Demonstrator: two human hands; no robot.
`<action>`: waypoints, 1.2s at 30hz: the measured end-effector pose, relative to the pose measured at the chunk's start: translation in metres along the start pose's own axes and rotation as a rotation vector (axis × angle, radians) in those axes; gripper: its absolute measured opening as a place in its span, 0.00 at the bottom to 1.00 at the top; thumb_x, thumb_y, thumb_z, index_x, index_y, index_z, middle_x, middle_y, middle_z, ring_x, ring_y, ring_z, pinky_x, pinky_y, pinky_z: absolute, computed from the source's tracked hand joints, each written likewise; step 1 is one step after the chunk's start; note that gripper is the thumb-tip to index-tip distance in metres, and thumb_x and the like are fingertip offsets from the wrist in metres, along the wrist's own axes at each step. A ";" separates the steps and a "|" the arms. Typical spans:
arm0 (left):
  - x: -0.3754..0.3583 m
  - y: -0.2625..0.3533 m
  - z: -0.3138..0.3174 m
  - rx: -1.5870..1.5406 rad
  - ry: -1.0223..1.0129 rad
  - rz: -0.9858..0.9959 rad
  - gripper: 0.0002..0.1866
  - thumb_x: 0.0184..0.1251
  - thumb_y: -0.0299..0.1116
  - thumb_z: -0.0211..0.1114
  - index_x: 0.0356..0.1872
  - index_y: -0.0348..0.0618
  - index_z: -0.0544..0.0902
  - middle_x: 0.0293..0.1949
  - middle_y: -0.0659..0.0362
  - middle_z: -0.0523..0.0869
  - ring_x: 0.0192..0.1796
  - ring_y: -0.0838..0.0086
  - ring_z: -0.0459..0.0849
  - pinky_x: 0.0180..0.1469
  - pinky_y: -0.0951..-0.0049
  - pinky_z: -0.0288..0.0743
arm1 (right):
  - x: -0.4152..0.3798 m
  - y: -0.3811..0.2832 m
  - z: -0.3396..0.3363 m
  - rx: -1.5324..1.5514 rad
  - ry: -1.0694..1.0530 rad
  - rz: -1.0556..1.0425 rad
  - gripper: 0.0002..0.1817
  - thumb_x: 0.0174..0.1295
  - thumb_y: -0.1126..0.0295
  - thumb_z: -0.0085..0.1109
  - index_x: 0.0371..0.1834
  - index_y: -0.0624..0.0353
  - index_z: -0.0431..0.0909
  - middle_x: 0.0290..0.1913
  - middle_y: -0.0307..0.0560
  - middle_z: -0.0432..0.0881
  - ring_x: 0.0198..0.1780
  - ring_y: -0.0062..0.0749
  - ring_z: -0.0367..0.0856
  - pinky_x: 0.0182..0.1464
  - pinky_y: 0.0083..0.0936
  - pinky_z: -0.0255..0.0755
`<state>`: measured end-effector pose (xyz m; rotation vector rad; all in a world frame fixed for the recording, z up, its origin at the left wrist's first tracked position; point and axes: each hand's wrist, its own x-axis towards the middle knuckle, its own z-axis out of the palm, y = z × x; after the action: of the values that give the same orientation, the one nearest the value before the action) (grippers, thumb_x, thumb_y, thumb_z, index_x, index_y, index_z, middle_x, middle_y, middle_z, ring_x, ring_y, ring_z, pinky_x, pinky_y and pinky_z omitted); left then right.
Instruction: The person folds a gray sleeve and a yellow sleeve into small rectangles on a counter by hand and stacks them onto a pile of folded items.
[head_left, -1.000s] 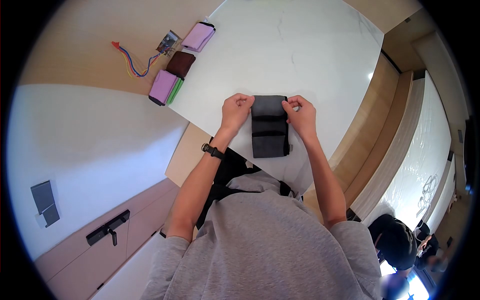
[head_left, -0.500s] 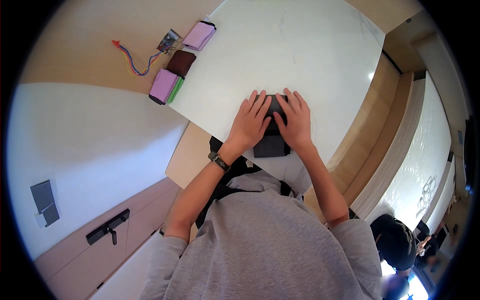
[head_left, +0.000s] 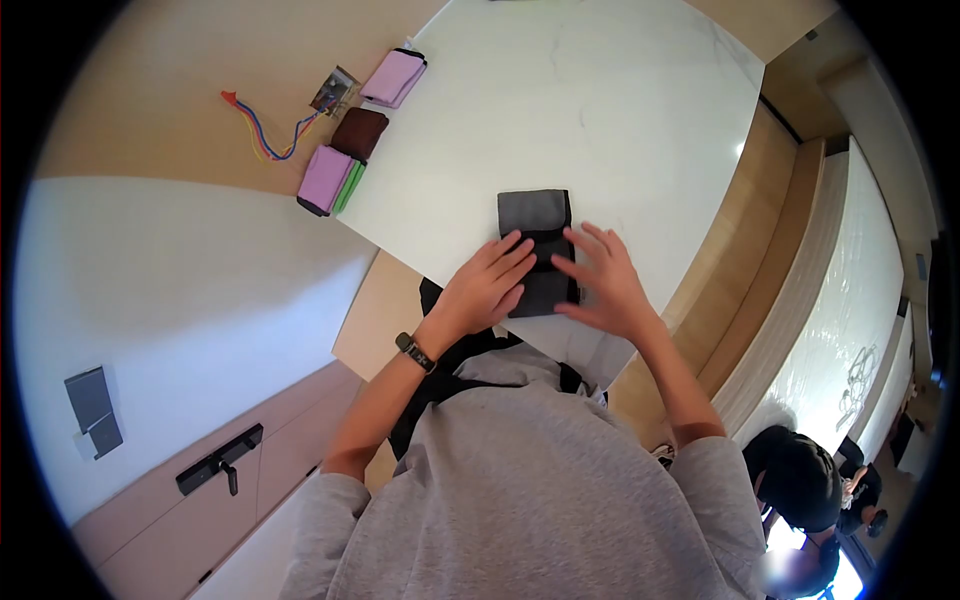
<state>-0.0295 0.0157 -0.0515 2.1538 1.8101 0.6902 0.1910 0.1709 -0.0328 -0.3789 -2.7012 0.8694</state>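
A dark grey cloth (head_left: 532,210) with black edging lies folded into a narrow strip near the table's front corner, dark bands crossing its middle. My left hand (head_left: 482,287) rests at its left side, fingers stretched over the middle band and fingertips on the fabric. On the opposite side is my right hand (head_left: 608,278), fingers spread, with the tips right at the cloth's right edge. Neither hand grips the fabric. My fingers hide parts of the middle of the strip.
Folded pink cloths (head_left: 394,78), a brown cloth (head_left: 359,133) and a green cloth (head_left: 349,187) line the left edge of the white table (head_left: 640,130). Coloured cords (head_left: 271,148) and a small picture card (head_left: 334,91) lie beyond. A person (head_left: 797,480) is at lower right.
Both hands have slid toward my body from the far end of the grey cloth, uncovering that end. My right hand's fingers have spread along the right edge.
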 end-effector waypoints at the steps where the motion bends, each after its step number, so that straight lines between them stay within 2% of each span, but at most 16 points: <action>1: -0.005 0.002 -0.002 -0.011 -0.058 0.004 0.31 0.65 0.35 0.66 0.69 0.36 0.73 0.74 0.49 0.70 0.77 0.53 0.64 0.75 0.51 0.61 | -0.007 -0.003 0.001 0.000 0.002 0.004 0.35 0.52 0.61 0.77 0.67 0.43 0.77 0.75 0.46 0.67 0.77 0.57 0.60 0.73 0.63 0.57; 4: -0.009 0.006 -0.003 -0.036 -0.119 0.003 0.36 0.61 0.42 0.71 0.68 0.34 0.72 0.74 0.49 0.69 0.76 0.55 0.65 0.75 0.52 0.62 | -0.017 -0.005 0.003 -0.049 -0.077 -0.014 0.33 0.49 0.64 0.78 0.63 0.43 0.80 0.74 0.46 0.68 0.76 0.55 0.62 0.73 0.61 0.59; 6: -0.007 0.008 -0.007 -0.041 -0.121 -0.010 0.40 0.58 0.45 0.73 0.69 0.34 0.72 0.74 0.49 0.69 0.77 0.56 0.65 0.75 0.53 0.62 | -0.015 -0.003 0.009 -0.049 0.015 -0.017 0.35 0.42 0.69 0.79 0.60 0.46 0.82 0.74 0.45 0.68 0.73 0.53 0.65 0.72 0.58 0.62; 7: -0.006 0.009 -0.009 -0.047 -0.129 -0.008 0.42 0.56 0.46 0.75 0.69 0.34 0.71 0.74 0.49 0.69 0.77 0.57 0.65 0.75 0.53 0.62 | -0.014 -0.001 0.011 -0.049 0.016 -0.021 0.35 0.42 0.69 0.79 0.60 0.46 0.82 0.74 0.45 0.68 0.73 0.53 0.65 0.72 0.58 0.62; 9: -0.005 0.008 -0.011 -0.047 -0.134 -0.006 0.44 0.54 0.48 0.76 0.70 0.35 0.71 0.75 0.49 0.68 0.77 0.58 0.65 0.75 0.54 0.62 | -0.008 0.004 0.015 -0.043 0.066 -0.141 0.32 0.41 0.73 0.78 0.57 0.48 0.83 0.68 0.43 0.74 0.70 0.47 0.70 0.71 0.55 0.66; 10: -0.004 0.008 -0.011 -0.033 -0.138 0.002 0.44 0.53 0.47 0.76 0.70 0.35 0.71 0.74 0.50 0.69 0.77 0.59 0.65 0.75 0.55 0.63 | -0.006 0.007 0.017 -0.043 0.068 -0.145 0.32 0.41 0.73 0.78 0.57 0.48 0.83 0.68 0.43 0.74 0.70 0.47 0.70 0.71 0.55 0.66; 12: -0.004 0.006 -0.010 -0.016 -0.140 0.009 0.44 0.53 0.46 0.77 0.69 0.35 0.71 0.74 0.50 0.69 0.76 0.59 0.66 0.75 0.56 0.63 | -0.002 0.010 0.019 -0.033 0.034 -0.188 0.26 0.46 0.72 0.76 0.52 0.51 0.84 0.61 0.41 0.79 0.66 0.40 0.74 0.69 0.50 0.68; 15: -0.004 0.006 -0.010 -0.002 -0.107 0.021 0.43 0.50 0.41 0.78 0.69 0.35 0.72 0.74 0.51 0.70 0.76 0.60 0.67 0.74 0.58 0.65 | 0.000 0.009 0.017 0.037 0.053 -0.167 0.24 0.45 0.76 0.75 0.50 0.53 0.85 0.56 0.41 0.84 0.65 0.41 0.76 0.69 0.48 0.69; 17: -0.003 0.008 -0.015 -0.047 -0.101 -0.006 0.42 0.45 0.33 0.78 0.67 0.36 0.74 0.71 0.51 0.73 0.74 0.60 0.70 0.73 0.60 0.67 | 0.000 0.010 0.016 0.095 0.070 -0.147 0.22 0.47 0.75 0.75 0.49 0.54 0.84 0.53 0.41 0.84 0.63 0.40 0.77 0.67 0.45 0.71; 18: -0.004 0.008 -0.014 -0.049 -0.102 -0.005 0.42 0.45 0.33 0.78 0.67 0.36 0.74 0.71 0.51 0.73 0.74 0.60 0.70 0.73 0.60 0.67 | -0.001 0.010 0.016 0.155 0.089 -0.127 0.20 0.49 0.74 0.75 0.48 0.54 0.84 0.51 0.41 0.85 0.61 0.39 0.79 0.64 0.42 0.72; 20: -0.006 0.005 -0.013 -0.024 -0.069 0.007 0.40 0.44 0.26 0.75 0.66 0.38 0.76 0.68 0.52 0.76 0.72 0.60 0.72 0.72 0.60 0.69 | -0.002 0.011 0.020 0.165 0.119 -0.108 0.20 0.49 0.73 0.76 0.48 0.55 0.84 0.50 0.41 0.86 0.60 0.40 0.79 0.63 0.40 0.73; 25: -0.004 0.007 -0.012 -0.092 0.004 -0.038 0.33 0.47 0.21 0.70 0.62 0.38 0.79 0.64 0.53 0.81 0.70 0.60 0.75 0.70 0.60 0.71 | 0.001 0.004 0.015 0.245 0.142 -0.078 0.25 0.45 0.74 0.77 0.50 0.55 0.83 0.52 0.42 0.85 0.59 0.42 0.79 0.62 0.39 0.74; 28: -0.002 0.008 -0.012 -0.143 0.034 -0.075 0.29 0.50 0.20 0.68 0.59 0.38 0.81 0.62 0.53 0.82 0.68 0.59 0.77 0.69 0.60 0.72 | 0.002 0.005 0.015 0.104 0.106 -0.101 0.31 0.41 0.75 0.78 0.54 0.53 0.83 0.56 0.42 0.83 0.60 0.43 0.78 0.62 0.39 0.74; 30: -0.001 0.009 -0.011 -0.173 0.044 -0.100 0.27 0.51 0.20 0.67 0.58 0.38 0.81 0.61 0.53 0.83 0.67 0.58 0.78 0.68 0.60 0.73 | 0.003 0.008 0.017 0.093 0.112 -0.121 0.35 0.38 0.78 0.76 0.57 0.52 0.82 0.58 0.42 0.82 0.60 0.43 0.77 0.62 0.40 0.74; 32: -0.002 0.009 -0.011 -0.281 0.051 -0.210 0.24 0.56 0.22 0.65 0.58 0.38 0.81 0.61 0.52 0.83 0.65 0.56 0.79 0.68 0.60 0.73 | 0.006 0.004 0.012 0.073 0.104 -0.114 0.35 0.37 0.80 0.74 0.57 0.52 0.82 0.57 0.43 0.82 0.60 0.43 0.77 0.62 0.40 0.74; 36: -0.004 0.007 -0.008 -0.370 0.046 -0.309 0.23 0.59 0.24 0.64 0.59 0.39 0.80 0.61 0.51 0.83 0.64 0.55 0.79 0.66 0.61 0.74 | 0.006 0.010 0.011 0.080 0.098 -0.044 0.36 0.36 0.84 0.69 0.56 0.53 0.82 0.55 0.44 0.83 0.60 0.44 0.77 0.62 0.38 0.74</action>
<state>-0.0281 0.0095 -0.0423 1.5956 1.8122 0.9172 0.1837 0.1748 -0.0458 -0.3340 -2.5666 0.9180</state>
